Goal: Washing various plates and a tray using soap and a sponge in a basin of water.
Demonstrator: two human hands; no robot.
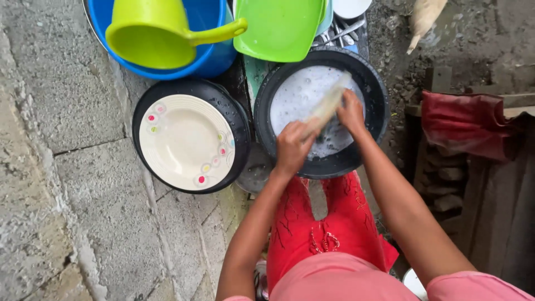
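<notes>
Over the round black basin of soapy water (374, 95), both the left hand (292, 147) and right hand (351, 111) close around a blurred pale dish (327, 105) (a cream dotted plate (186, 141) lies at nine o'clock).

I count two black basins (372, 83) (238, 120) — one blue tub (214, 58), one lime-green jug (153, 36), one lime-green tray (278, 28), one cream plate (186, 139) with coloured dots — and two hands (292, 147) (351, 111) over one blurred pale dish (327, 103).

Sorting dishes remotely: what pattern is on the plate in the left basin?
Cream plate with small coloured circles along its rim; head view.
</notes>
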